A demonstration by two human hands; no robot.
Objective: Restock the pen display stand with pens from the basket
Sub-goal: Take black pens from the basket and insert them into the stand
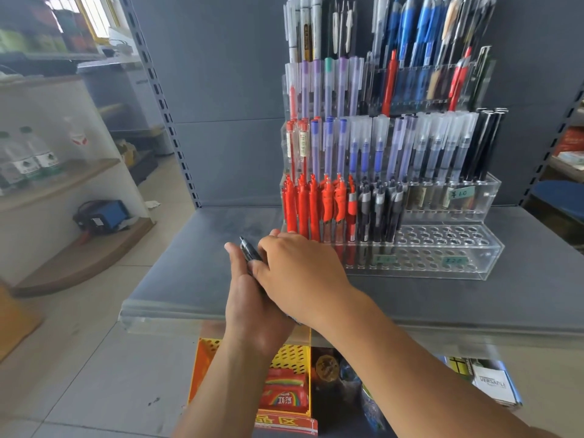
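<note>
The pens [249,250] look light, stiff and smooth, likely to slip in a bundle, so each is best pinched mid-barrel. They lie in the left hand [249,305], its grip curled round them, above the shelf [189,273] near the stand [442,248]. The right hand [300,267] covers them, thumb touching one; whether that grip pinches, I cannot tell.

A: Is the whole dark plastic pen [249,251] showing?
B: No, the right hand [300,276] covers most.
A: The lowest small green price tags [455,260]?
B: Too blurry to read. Tall blue plastic pens [409,26] get cut off on top.
</note>
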